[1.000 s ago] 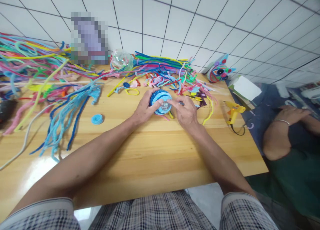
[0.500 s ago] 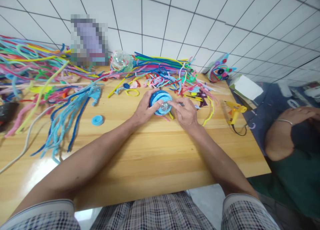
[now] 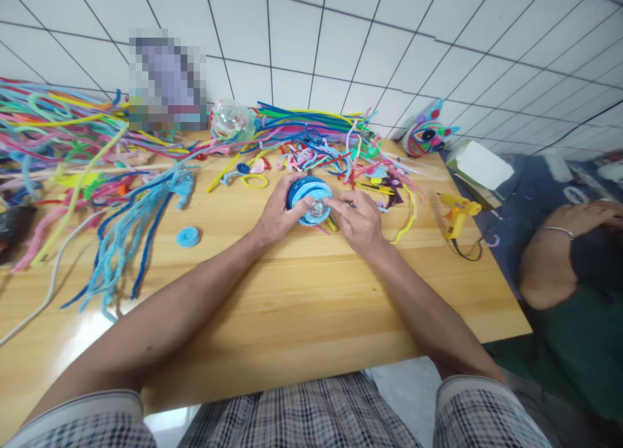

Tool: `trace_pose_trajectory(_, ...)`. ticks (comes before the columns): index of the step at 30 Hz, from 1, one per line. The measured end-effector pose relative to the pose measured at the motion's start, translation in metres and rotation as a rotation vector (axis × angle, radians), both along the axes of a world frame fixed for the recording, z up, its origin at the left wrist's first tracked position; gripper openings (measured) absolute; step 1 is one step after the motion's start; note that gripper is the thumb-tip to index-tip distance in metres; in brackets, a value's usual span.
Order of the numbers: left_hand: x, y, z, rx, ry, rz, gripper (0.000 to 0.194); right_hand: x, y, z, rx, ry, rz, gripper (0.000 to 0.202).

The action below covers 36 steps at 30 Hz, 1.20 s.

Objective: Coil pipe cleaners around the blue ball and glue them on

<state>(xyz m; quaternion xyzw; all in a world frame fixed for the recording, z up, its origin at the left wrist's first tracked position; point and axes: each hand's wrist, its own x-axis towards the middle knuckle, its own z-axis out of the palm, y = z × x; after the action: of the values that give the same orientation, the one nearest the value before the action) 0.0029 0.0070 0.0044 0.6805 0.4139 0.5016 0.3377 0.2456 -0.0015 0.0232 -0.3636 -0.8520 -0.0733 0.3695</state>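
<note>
A round blue coiled piece (image 3: 310, 189), dark blue on its outer side and light blue nearer its clear, shiny centre, is tilted above the table. My left hand (image 3: 280, 211) is wrapped round its left side, thumb over the front. At its right edge, my right hand (image 3: 359, 221) has a fingertip near the clear centre, with the other fingers curled; something small and dark shows at these fingers, too small to make out. A small light blue coil (image 3: 187, 237) lies on the wooden table (image 3: 292, 318) to the left.
Light blue fuzzy stems (image 3: 114, 247) lie left, with heaped coloured stems (image 3: 311, 126) along the back. A clear ball (image 3: 232, 120) and decorated ball (image 3: 426, 135) stand near the wall. A yellow glue gun (image 3: 457, 215) is at right, beside a person's arm (image 3: 548, 266).
The view has shifted slightly. Both hands and the blue coiled piece keep nearly the same pose, with my left hand still holding it.
</note>
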Motion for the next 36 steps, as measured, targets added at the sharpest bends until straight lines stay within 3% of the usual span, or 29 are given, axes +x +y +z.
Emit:
trace_pose_trajectory(3, 0.000, -0.001, 0.001, 0.015, 0.003, 0.020, 0.069, 0.000, -0.003, -0.001, -0.017, 0.010, 0.011, 0.039)
trace_pose_trajectory(9, 0.003, -0.005, 0.007, -0.014, 0.033, 0.064, 0.066, -0.004, -0.008, 0.000, 0.133, 0.045, 0.042, 0.034)
trace_pose_trajectory(15, 0.003, -0.008, 0.015, -0.005, 0.060, 0.045, 0.064, -0.004, -0.011, -0.002, 0.049, 0.017, 0.009, 0.034)
trace_pose_trajectory(21, 0.000, -0.003, 0.013, 0.009, 0.123, 0.009, 0.070, -0.001, -0.013, -0.003, -0.011, 0.032, 0.006, 0.034)
trace_pose_trajectory(29, 0.004, -0.006, 0.014, -0.024, 0.073, 0.054, 0.059, -0.003, -0.012, -0.009, 0.079, 0.107, 0.040, 0.041)
trace_pose_trajectory(36, 0.007, -0.008, 0.016, -0.037, 0.055, 0.059, 0.057, -0.007, -0.017, -0.010, 0.005, 0.141, 0.029, 0.041)
